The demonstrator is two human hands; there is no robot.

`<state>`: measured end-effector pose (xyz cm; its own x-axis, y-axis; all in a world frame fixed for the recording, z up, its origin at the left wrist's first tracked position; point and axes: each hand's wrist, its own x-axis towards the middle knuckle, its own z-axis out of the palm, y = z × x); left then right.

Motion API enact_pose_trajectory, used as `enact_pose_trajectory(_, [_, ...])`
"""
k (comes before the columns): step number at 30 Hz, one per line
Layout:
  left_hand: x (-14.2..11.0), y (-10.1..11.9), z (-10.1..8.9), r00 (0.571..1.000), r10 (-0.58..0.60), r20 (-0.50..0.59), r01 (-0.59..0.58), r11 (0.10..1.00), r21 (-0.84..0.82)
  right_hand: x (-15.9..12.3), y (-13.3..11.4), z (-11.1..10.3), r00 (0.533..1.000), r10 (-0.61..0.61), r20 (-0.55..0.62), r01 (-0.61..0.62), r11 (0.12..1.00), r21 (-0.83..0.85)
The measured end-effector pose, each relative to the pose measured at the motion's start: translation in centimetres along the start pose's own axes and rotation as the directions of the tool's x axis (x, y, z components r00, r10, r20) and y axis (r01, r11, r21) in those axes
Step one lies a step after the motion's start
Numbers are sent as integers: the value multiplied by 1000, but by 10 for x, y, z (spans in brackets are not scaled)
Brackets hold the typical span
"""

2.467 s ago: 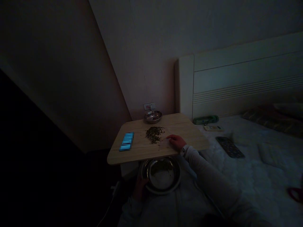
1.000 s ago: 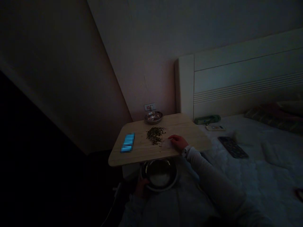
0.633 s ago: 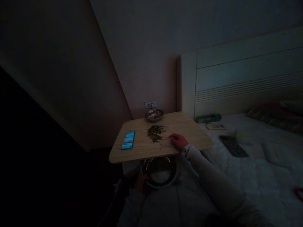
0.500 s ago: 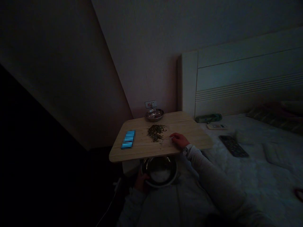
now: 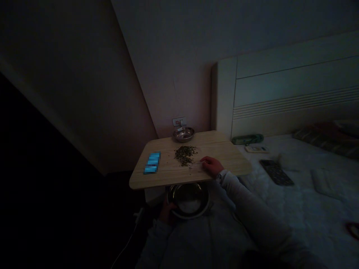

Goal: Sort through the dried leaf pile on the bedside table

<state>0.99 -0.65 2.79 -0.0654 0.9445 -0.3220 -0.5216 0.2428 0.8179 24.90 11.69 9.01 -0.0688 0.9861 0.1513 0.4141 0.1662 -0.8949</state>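
Observation:
In the dim head view, a loose pile of small dark grains [image 5: 185, 155] lies on the wooden table [image 5: 159, 180]. My right hand [image 5: 212, 166] rests at the right of the pile, fingers pinched on a thin see-through piece [image 5: 198, 166] whose kind I cannot make out. A few grains lie near that piece. Under the table's front edge, a wide metal basin [image 5: 206, 204] sits at my lap. My left hand [image 5: 167, 212] grips its left rim, with some fingers hidden in shadow.
A small metal bowl [image 5: 183, 135] stands at the table's back, below a wall socket [image 5: 179, 121]. A lit phone [image 5: 153, 163] lies at the left. On the bed are a green bottle [image 5: 246, 139], a pale remote control [image 5: 256, 149] and a dark patterned flat item [image 5: 276, 172].
The view has shifted slightly. My right hand stays almost in place, with the see-through piece still at the pile's right edge. The basin and my left hand keep their positions.

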Motion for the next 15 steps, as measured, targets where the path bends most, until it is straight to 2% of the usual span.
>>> enact_pose_trajectory(5, [2, -3, -3, 1000, 13, -23, -13, 1000, 6, -4, -3, 2, 994, -24, 104, 28, 999, -37])
enact_pose_trajectory(10, [0, -2, -1, 1000, 26, -3, -26, 1000, 10, -6, -1, 4, 963, -29, 266, 10, 998, 70])
enact_pose_trajectory(12, [-1, -1, 1, 1000, 12, 4, -12, 1000, 17, -3, 0, 1, 966, -28, 258, 1, 995, 104])
enact_pose_trajectory(15, [-1, 0, 1, 1000, 12, -26, -11, 998, 55, 7, 1, -6, 994, 14, 110, -26, 993, 111])
